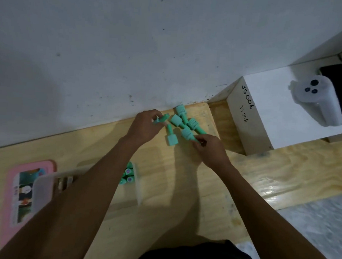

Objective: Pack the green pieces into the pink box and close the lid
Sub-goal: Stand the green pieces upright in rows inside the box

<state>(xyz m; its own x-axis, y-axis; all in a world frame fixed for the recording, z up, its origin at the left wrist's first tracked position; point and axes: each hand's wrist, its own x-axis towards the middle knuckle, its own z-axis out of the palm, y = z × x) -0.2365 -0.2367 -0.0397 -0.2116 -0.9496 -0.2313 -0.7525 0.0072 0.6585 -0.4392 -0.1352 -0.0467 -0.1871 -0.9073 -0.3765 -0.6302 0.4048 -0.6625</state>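
My left hand (144,125) is curled round one green piece (160,119), pinching it between thumb and fingers just off the wooden table (183,180), close to the white wall (131,46). My right hand (209,149) has its fingertips closed on the stem of another piece (188,134). Between and beyond my hands lies the loose pile (182,118) of green pieces, with one (170,137) lying nearer me. Under my left forearm sits the clear tray (138,187), a few pieces (127,174) already in it; the pink lid (12,189) lies beside it on the left. A white box (252,122) stands to the right.
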